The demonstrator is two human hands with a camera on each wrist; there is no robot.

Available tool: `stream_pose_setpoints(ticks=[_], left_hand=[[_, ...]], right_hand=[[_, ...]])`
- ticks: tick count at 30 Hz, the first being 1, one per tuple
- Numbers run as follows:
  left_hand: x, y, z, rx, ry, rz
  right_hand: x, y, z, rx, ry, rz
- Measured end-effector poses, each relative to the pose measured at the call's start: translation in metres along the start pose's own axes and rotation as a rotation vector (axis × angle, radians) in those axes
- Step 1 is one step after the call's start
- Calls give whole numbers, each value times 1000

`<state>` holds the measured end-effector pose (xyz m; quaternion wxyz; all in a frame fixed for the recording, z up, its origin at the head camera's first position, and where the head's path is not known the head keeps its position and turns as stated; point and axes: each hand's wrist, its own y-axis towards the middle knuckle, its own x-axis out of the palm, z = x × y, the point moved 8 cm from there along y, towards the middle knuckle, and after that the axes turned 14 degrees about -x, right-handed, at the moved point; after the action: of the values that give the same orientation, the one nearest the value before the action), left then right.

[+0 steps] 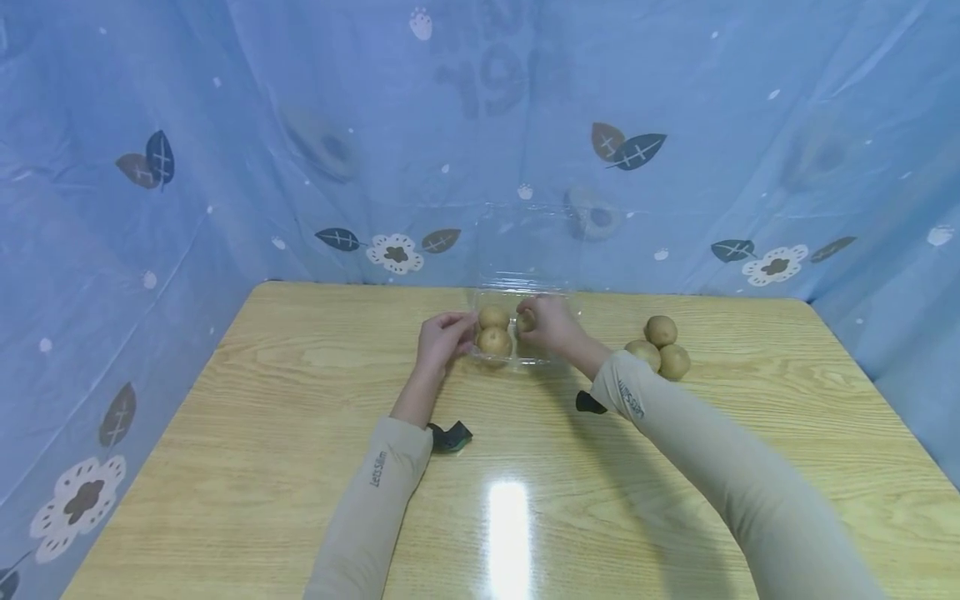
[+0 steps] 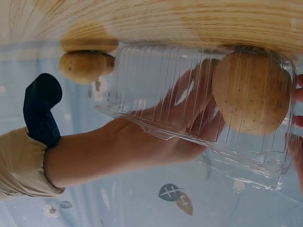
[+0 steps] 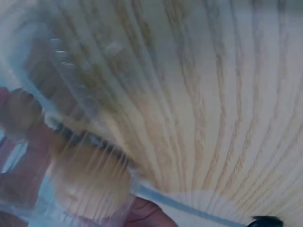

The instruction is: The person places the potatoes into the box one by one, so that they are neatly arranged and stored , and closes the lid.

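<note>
A clear plastic clamshell box (image 1: 517, 333) sits on the wooden desk (image 1: 300, 400) close to the far edge, about midway between the far corners, its open lid (image 1: 525, 242) standing up against the blue patterned sheet (image 1: 225, 167) that walls the desk on the far, left and right sides. Two brown kiwifruits (image 1: 494, 331) lie in the left part of the box, one behind the other. The left hand (image 1: 444, 337) rests against the box's left wall with fingers curled toward it; in the left wrist view fingertips (image 2: 297, 94) touch the ribbed plastic next to a kiwifruit (image 2: 252, 92), though how firmly they grip is not clear. The right hand (image 1: 550, 323) reaches into the right part of the box, fingers bent around another kiwifruit (image 1: 527, 320) that is mostly hidden; the right wrist view is blurred by the plastic, so the hold cannot be read exactly. Three more kiwifruits (image 1: 660, 346) lie in a touching cluster to the right of the box, near the right forearm and well in from the desk's right edge. Both sleeves (image 1: 375, 500) cross the middle of the desk, with dark wrist straps (image 1: 450, 436) under them. The near half of the desk and its left side lie open, wood showing to the edges, with a bright glare (image 1: 508, 525) toward the near edge.
</note>
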<state>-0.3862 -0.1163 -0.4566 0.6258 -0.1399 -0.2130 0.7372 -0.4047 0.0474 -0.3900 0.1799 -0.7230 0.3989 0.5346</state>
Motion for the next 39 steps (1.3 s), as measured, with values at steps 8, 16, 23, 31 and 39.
stream_pose_setpoints(ticks=[8,16,23,31,39], left_hand=[[1,0,0,-3,7,2],[2,-1,2,-5,30,-14],[1,0,2,-6,16,-6],[0,0,2,1,14,0],[0,0,2,-4,16,4]], right_hand=[[10,4,3,63,27,0],[7,-2,4,78,56,45],[0,-9,-2,20,48,74],[-10,-17,-2,0,50,87],[-26,-33,5,-42,58,131]])
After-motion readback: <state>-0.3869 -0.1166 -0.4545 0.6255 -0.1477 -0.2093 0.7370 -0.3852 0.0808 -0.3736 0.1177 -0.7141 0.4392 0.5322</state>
